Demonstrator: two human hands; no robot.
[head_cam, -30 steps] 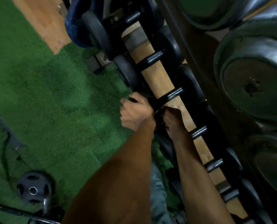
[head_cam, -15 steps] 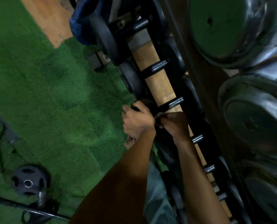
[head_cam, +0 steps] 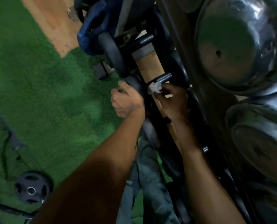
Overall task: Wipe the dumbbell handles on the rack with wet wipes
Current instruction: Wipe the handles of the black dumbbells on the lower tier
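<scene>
A: Right hand [head_cam: 173, 102]?
B: Fingers curled, pinching a crumpled white wipe [head_cam: 154, 88]. Wipe sits against the near end of a dark handle [head_cam: 164, 77], right beside the front disc [head_cam: 134, 84] of that dumbbell.

A: Left hand [head_cam: 126, 101]?
B: Fist-like, fingers curled over the lower edge of that front disc. Looks like a grip on the disc; fingertips are hidden behind it.

A: Where's the dumbbell?
B: Lying on the rack [head_cam: 148, 68], handle crossing the tan wooden strip that runs down the middle. Far disc [head_cam: 179, 70] sits on the other side of the strip.

A: Other dumbbells?
B: A bigger one [head_cam: 145, 39] just above on the same strip, black discs, dark handle. More below, mostly hidden by the right forearm; one shiny handle end [head_cam: 205, 149] shows past the wrist.

A: Upper tier?
B: Big shiny metal heads at right, one top [head_cam: 231, 46], one lower [head_cam: 260, 143].

A: Floor?
B: Green turf [head_cam: 45, 94], bare wood patch [head_cam: 53, 21] top left. Blue kettlebell [head_cam: 92, 26] by the rack's end. Black weight plate [head_cam: 31, 189] flat on the turf, bottom left, next to a dark bar.

A: Anything else?
B: Grey trouser leg [head_cam: 147, 191] between the forearms. Frame is blurry.
</scene>
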